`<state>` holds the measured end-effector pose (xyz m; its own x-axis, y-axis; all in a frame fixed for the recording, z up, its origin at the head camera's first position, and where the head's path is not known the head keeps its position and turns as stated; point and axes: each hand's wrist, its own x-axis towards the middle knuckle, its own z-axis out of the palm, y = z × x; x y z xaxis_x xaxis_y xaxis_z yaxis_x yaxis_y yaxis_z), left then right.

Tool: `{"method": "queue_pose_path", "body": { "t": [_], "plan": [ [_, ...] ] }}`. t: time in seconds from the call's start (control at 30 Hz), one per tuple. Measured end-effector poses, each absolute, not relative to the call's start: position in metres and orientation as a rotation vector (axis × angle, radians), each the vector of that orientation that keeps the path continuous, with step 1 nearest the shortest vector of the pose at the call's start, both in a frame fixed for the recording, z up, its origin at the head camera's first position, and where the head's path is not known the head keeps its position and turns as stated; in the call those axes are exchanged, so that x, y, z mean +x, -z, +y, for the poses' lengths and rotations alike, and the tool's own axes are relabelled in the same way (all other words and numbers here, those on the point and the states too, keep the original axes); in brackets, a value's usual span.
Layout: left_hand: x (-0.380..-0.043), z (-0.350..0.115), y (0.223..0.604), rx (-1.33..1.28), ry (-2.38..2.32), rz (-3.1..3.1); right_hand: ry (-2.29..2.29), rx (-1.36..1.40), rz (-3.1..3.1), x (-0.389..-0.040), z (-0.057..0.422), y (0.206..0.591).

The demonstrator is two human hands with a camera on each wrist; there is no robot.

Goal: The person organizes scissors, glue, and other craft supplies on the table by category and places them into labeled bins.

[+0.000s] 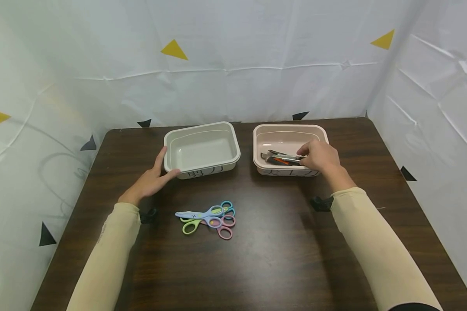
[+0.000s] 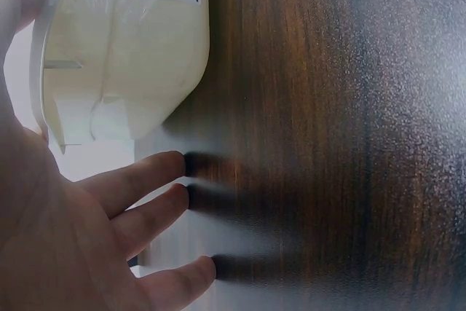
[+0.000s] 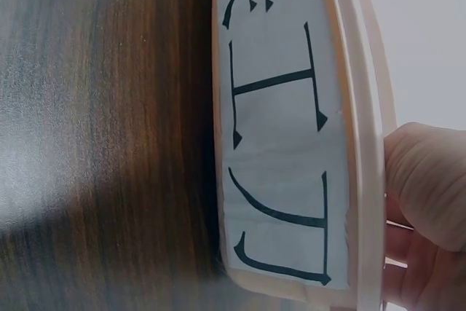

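Note:
My left hand [image 1: 149, 179] rests at the near left corner of a pale grey-green plastic bin [image 1: 203, 149]. Its thumb touches the front rim and the index finger lies along the left side, while the other fingers spread toward the tabletop in the left wrist view. Inside a pale pink bin [image 1: 291, 134], the right hand [image 1: 321, 155] pinches the right end of a silver utility knife [image 1: 289, 158] lying among several cutters; its fingertips are partly hidden. The right wrist view shows the bin's written front label [image 3: 284, 107], with the hand reaching over the rim.
A pile of several craft scissors [image 1: 208, 218] with blue, green and pink handles lies on the dark wooden table [image 1: 268, 259], in front of the bins. White sheeting [image 1: 233, 95] hangs behind the table and along both sides.

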<state>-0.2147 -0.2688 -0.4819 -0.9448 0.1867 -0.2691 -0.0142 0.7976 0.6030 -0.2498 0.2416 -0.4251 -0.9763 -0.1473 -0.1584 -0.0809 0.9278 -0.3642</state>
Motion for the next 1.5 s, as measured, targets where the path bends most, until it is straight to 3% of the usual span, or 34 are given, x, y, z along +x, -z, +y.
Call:
{"method": "queue_pose_path", "body": {
  "t": [0.93, 1.1, 1.33, 1.5],
  "plan": [
    [-0.215, -0.268, 0.484, 0.131, -0.913, 2.672, 0.777, -0.19, 3.231, -0.237, 0.22, 0.417],
    [-0.215, -0.269, 0.485, 0.12, -0.908, 2.67, 0.914, -0.388, 3.366, -0.231, 0.207, 0.41],
    [-0.214, -0.27, 0.48, 0.124, -0.906, 2.675, 0.996, -0.932, 3.333, -0.222, 0.179, 0.402],
    [-0.213, -0.269, 0.48, 0.122, -0.909, 2.672, 0.887, -1.047, 3.183, -0.21, 0.157, 0.4]
  ]
}}
